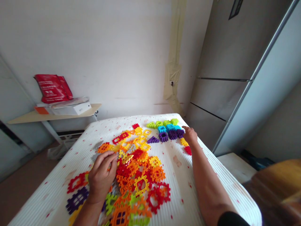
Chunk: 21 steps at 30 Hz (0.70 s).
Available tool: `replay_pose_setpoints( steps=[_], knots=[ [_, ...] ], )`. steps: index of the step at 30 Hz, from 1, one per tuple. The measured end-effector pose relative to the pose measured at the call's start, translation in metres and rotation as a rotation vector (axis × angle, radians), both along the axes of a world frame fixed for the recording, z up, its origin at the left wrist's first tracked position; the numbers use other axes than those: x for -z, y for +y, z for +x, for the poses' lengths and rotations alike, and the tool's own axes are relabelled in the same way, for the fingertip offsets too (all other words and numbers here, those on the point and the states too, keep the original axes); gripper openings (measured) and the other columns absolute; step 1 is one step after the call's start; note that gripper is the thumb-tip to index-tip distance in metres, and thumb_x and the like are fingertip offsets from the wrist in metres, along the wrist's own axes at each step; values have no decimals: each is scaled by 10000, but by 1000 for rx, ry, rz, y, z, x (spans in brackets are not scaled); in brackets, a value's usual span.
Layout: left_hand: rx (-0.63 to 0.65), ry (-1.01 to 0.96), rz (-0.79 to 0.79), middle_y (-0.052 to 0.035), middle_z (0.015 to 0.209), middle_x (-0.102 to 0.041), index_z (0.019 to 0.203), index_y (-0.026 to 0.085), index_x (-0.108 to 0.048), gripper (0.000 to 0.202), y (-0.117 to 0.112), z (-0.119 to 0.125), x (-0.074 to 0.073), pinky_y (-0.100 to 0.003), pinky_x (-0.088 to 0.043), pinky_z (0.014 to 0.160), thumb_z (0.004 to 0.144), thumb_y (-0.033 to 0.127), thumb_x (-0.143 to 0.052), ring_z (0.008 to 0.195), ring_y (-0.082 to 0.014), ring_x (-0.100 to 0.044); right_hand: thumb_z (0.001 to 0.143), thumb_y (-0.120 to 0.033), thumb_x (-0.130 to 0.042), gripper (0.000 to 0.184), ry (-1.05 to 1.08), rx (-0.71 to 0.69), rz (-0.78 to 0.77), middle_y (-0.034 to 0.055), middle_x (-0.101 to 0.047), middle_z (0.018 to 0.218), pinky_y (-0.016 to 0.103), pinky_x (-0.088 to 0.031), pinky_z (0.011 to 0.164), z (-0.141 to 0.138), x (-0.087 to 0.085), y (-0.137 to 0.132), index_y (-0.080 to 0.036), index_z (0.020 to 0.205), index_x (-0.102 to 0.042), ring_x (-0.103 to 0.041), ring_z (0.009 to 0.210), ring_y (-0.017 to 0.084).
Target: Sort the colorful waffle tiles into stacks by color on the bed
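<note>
A heap of flat plastic waffle-block toy pieces [134, 175] in red, orange, yellow, green and purple covers the middle of a white ribbed mattress-like surface [174, 175]. My left hand [101, 174] rests over the heap's left side with its fingers curled. A bit of orange shows by the fingertips, but I cannot tell whether they grip it. My right hand [190, 135] reaches far forward, its fingertips beside a row of stacked purple blocks [172, 135]. Stacked lime [162, 124] and blue blocks [166, 128] stand just behind that row, and a red piece [187, 150] lies near my right wrist.
A white wall rises behind the surface. A wooden shelf [54, 114] at left holds a red bag [53, 88] and a white box [71, 109]. A tall grey cabinet [218, 78] stands at right, and a brown blurred object [275, 191] fills the lower right corner.
</note>
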<state>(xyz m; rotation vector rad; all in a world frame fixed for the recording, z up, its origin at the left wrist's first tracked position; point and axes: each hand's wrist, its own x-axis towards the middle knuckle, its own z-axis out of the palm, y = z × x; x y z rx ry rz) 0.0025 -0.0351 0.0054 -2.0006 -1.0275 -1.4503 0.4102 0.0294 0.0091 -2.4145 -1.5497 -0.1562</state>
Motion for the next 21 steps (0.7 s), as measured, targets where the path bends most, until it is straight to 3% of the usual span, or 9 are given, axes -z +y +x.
replay_pose_setpoints(
  steps=[8, 21],
  knots=[
    [-9, 5, -16, -60, 906, -652, 873, 169, -643, 138, 1, -1, 1, -280, -498, 799, 756, 98, -622, 816, -160, -638, 866, -296, -421, 395, 20, 88, 44, 111, -625, 1139, 301, -440, 818, -8, 0, 1, -187, 1219, -560, -560, 1052, 232],
    [4, 0, -26, -50, 891, -649, 867, 180, -639, 122, 0, 1, -1, -273, -498, 783, 770, 111, -610, 795, -149, -635, 857, -132, -363, 448, 81, 121, -36, 109, -626, 1154, 301, -442, 816, -7, 5, 5, -227, 1259, -534, -571, 1073, 216]
  ],
)
